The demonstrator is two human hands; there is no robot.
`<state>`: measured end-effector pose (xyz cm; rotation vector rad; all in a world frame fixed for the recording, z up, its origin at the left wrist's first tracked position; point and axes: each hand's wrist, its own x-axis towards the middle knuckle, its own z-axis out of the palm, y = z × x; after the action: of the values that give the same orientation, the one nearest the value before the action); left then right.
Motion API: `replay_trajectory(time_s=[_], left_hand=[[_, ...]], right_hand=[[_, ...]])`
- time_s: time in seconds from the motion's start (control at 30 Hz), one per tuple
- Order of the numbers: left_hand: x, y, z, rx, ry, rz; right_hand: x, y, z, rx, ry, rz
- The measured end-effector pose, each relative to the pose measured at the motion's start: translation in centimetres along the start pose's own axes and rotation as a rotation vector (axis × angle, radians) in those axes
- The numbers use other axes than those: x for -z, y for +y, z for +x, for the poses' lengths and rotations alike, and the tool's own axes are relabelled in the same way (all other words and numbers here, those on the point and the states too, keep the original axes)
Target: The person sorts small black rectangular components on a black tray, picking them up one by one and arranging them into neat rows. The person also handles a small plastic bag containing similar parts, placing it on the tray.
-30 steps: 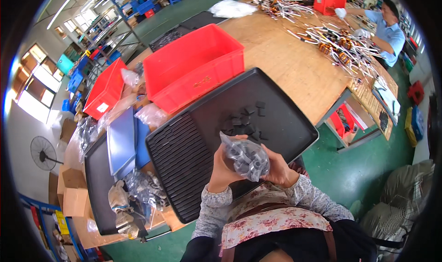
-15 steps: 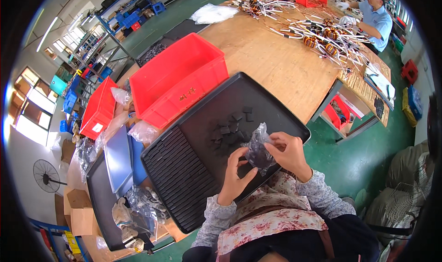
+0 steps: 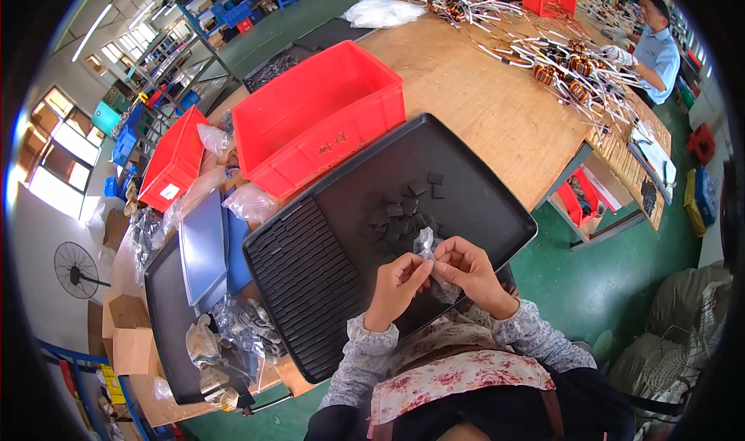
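Low in the frame's centre, our left hand (image 3: 397, 274) and right hand (image 3: 466, 269) both pinch a small clear bag (image 3: 428, 249) over the black tray (image 3: 497, 208). We should keep it low above the dark pieces (image 3: 403, 212), so contents land inside the rim.

left hand (image 3: 401, 277) + right hand (image 3: 468, 269): pinch a clear plastic bag (image 3: 428, 249) between them over the black tray (image 3: 497, 208) | small dark flat pieces (image 3: 403, 210) lie heaped on tray | red bin (image 3: 318, 119) behind tray on wooden desk (image 3: 481, 92) | another person (image 3: 656, 45) sits far right by wire coils (image 3: 570, 61)
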<state>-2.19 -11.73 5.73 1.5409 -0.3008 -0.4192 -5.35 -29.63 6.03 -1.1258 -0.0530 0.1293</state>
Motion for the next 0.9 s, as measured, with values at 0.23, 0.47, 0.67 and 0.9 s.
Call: replay_trajectory(time_s=[0.23, 0.47, 0.67, 0.9], left_hand=[[0.3, 0.4, -0.5, 0.114, -0.019, -0.268], [-1.1, 2.8, -0.3, -0.015, -0.11, -0.164], [-0.9, 1.3, -0.6, 0.066, -0.024, -0.23], [-0.7, 0.8, -1.7, -0.08, -0.069, -0.152]], right_hand=[[-0.2, -0.5, 0.0, -0.02, 0.02, 0.004], [-0.1, -2.6, -0.8, 0.138, 0.038, -0.285], [-0.2, -3.5, -1.0, 0.121, 0.044, -0.54], [-0.5, -3.3, -1.3, 0.369, -0.015, -0.974]])
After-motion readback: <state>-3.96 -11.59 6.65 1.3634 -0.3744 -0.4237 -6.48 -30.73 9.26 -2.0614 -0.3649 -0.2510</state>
